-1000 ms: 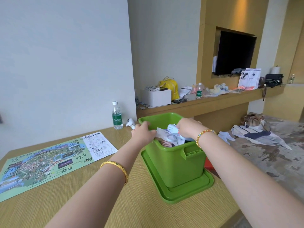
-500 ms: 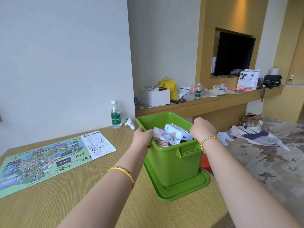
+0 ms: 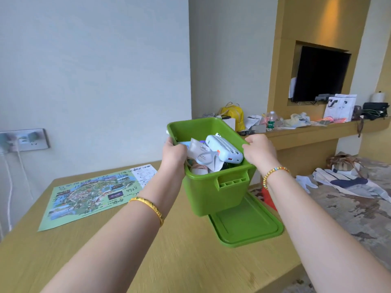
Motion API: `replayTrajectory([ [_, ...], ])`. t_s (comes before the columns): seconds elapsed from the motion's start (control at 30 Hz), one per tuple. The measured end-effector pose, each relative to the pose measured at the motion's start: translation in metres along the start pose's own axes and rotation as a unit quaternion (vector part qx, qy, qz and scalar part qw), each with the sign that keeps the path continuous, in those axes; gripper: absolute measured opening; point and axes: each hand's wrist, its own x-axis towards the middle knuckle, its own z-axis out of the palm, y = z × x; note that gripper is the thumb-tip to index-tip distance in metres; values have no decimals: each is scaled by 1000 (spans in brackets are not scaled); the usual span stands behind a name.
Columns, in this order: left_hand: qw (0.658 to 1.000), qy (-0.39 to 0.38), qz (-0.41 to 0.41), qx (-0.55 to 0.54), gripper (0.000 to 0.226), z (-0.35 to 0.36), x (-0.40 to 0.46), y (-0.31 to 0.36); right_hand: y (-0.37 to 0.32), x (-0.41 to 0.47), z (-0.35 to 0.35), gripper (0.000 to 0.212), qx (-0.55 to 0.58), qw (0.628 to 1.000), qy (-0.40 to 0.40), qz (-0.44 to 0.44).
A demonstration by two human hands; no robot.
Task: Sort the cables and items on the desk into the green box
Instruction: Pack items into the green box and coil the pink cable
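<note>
I hold the box [image 3: 213,187] at frame centre, clear of the desk [image 3: 148,261] and tilted slightly toward the camera. My left hand [image 3: 172,153] grips the box's left rim, fingers curled over the edge. My right hand [image 3: 259,152] grips the right rim the same way, thumb on the inside lip. A handle slot faces me on the near wall, below the rim.

Contents: a white power bank [image 3: 224,151] lies on top, angled toward the right rim; beside it, toward the left, sit white packets and a pale blue strap [image 3: 206,158]. Nothing projects above the rim line.

Directly below the box and to its lower right, the lid [image 3: 247,225] lies flat, its right corner near the desk's right edge. A gap shows between the box base and the lid.

A map [image 3: 91,193] lies flat at centre left, well apart from the lid; my left forearm crosses over its right end. The desk surface in the lower frame, between my forearms, is open wood.

At far left, a wall socket [image 3: 25,140] carries plugs with white cables [image 3: 9,187] hanging down past the desk's left edge. The shelf [image 3: 317,132] at upper right is cluttered.
</note>
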Motion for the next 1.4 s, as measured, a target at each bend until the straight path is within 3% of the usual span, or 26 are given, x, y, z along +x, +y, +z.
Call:
replayTrajectory([
  [0.27,981,179,-30,66,35,-124,-38,18,-68,-56,96,22,39,986,-155,-41],
  [0.37,976,211,-37,42,68,-156,-49,19,-84,-72,123,24,39,976,-201,-67],
  [0.43,968,248,-32,37,76,-167,-58,19,-93,-79,135,22,44,968,-234,-79],
  [0.6,959,284,-11,12,82,-168,-68,5,-107,-92,139,27,21,972,-204,-114],
  [0.67,956,290,-3,37,81,-150,-67,-3,-113,-102,133,31,-13,972,-184,-143],
  [0.83,951,270,14,148,65,-100,-75,-21,-108,-123,116,38,8,962,-225,-153],
  [0.9,919,279,93,261,61,-110,-70,-29,-92,-130,113,48,-15,965,-205,-165],
  [1.0,824,237,215,468,46,-144,-55,-32,-77,-142,119,48,-47,967,-113,-224],
  [1.07,778,148,216,571,28,-159,-46,-26,-73,-138,124,45,-37,968,-73,-238],
  [1.17,690,22,232,686,37,-164,-40,-23,-65,-118,130,42,-28,978,-49,-200],
  [1.27,582,-17,269,767,46,-161,-36,-33,-52,-102,133,39,48,989,-12,-137],
  [1.33,558,7,270,784,44,-155,-34,-36,-36,-101,133,35,99,990,33,-97],
  [1.4,541,26,272,795,44,-147,-33,-38,-11,-105,132,34,80,994,46,-54],
])
